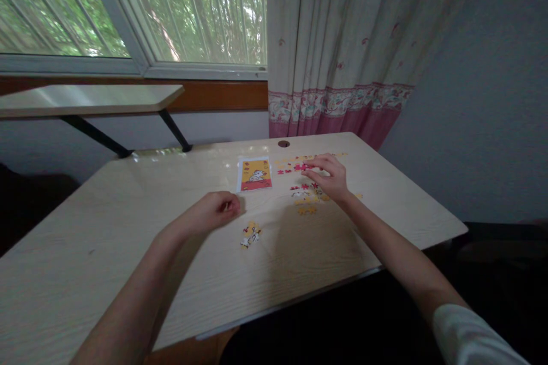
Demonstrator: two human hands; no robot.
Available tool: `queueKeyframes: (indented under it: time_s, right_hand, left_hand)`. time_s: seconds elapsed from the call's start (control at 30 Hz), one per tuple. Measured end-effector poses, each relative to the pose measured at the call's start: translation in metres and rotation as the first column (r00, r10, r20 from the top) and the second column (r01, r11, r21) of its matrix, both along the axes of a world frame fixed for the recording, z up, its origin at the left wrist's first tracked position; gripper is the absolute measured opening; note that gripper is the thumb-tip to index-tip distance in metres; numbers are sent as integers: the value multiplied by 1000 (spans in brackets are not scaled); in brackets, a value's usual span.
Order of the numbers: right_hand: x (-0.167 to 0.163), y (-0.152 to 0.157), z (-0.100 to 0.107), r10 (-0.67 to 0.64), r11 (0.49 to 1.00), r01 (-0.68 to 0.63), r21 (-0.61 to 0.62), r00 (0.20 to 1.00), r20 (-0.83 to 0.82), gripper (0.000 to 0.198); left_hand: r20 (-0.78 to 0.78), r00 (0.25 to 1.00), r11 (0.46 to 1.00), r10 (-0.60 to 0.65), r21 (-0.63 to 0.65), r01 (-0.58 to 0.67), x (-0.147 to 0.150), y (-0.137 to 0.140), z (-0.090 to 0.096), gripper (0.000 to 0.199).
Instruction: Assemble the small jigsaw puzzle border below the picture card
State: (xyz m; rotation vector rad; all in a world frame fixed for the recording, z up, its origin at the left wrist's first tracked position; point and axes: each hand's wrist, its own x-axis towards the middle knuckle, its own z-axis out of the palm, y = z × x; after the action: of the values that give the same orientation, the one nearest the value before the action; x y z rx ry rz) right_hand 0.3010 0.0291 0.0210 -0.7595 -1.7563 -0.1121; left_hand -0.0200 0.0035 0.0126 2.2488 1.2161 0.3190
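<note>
My left hand [219,209] rests on the table with its fingers curled in; whether anything is inside them is hidden. Just to its right and nearer to me lies a small joined cluster of jigsaw pieces [251,235], yellow with a white and black figure. My right hand [329,175] hovers over the loose pieces, thumb and forefinger apart. Red jigsaw pieces [287,170] lie by its fingertips. Below them sit more red and white pieces [300,194], and yellow pieces [306,211] nearer to me. Beyond the left hand, a picture card [257,174] shows a white animal on yellow and red.
The light wooden table [192,279] has a round cable hole [283,144] near its back edge. A raised shelf [94,97] on black brackets stands at the back left. Behind are a barred window [201,11] and a floral curtain [334,40].
</note>
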Motion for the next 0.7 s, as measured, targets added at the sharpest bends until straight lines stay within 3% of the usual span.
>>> queueKeyframes:
  time_s: [0.17,0.3,0.43,0.53,0.7]
  right_hand:
    - [6,5,-2,-21,999,19,34,997,69,18]
    - [31,21,-1,-100,993,108,-54,986,131,19]
    - [79,46,-6,-125,970,159,-184,975,185,23]
    - [119,62,-20,-172,900,267,-345,944,281,25]
    - [167,78,-54,-327,743,456,-489,886,328,31]
  left_hand:
    - [-23,999,988,-42,-153,38,-1,-2,0,29]
    - [-4,996,981,-85,-176,82,-1,-2,-3,30]
    - [-17,991,973,-132,-191,127,1,-3,-4,29]
    - [-17,987,974,-158,-169,153,3,-4,-3,28]
    - [-32,985,983,-172,-65,170,6,-7,1,26]
